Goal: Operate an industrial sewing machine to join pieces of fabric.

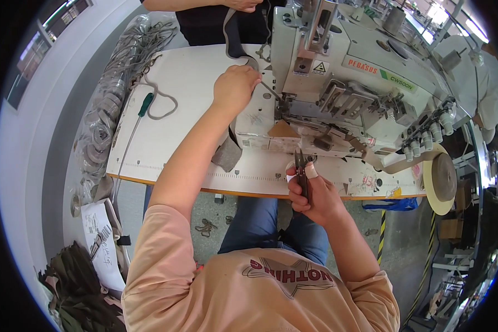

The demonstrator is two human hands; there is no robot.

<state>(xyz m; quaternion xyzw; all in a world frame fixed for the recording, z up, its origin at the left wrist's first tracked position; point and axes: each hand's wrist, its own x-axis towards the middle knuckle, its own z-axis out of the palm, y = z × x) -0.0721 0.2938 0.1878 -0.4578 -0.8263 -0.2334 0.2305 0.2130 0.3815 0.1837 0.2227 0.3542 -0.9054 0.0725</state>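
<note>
Peach shirt nearest; left hand hides part of a grey strap, grip impossible to tell; right hand clasps snips; co-worker cut off above; white table, grey floor.

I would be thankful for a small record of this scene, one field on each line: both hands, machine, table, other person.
Left hand: at a dark grey strip; exact grip hidden
Right hand: holds small scissors, blades toward the machine
Machine: white sewing machine, right of the left hand
Table: white top; green-handled tool at left
Other person: one hand near the strip, across the table
</note>
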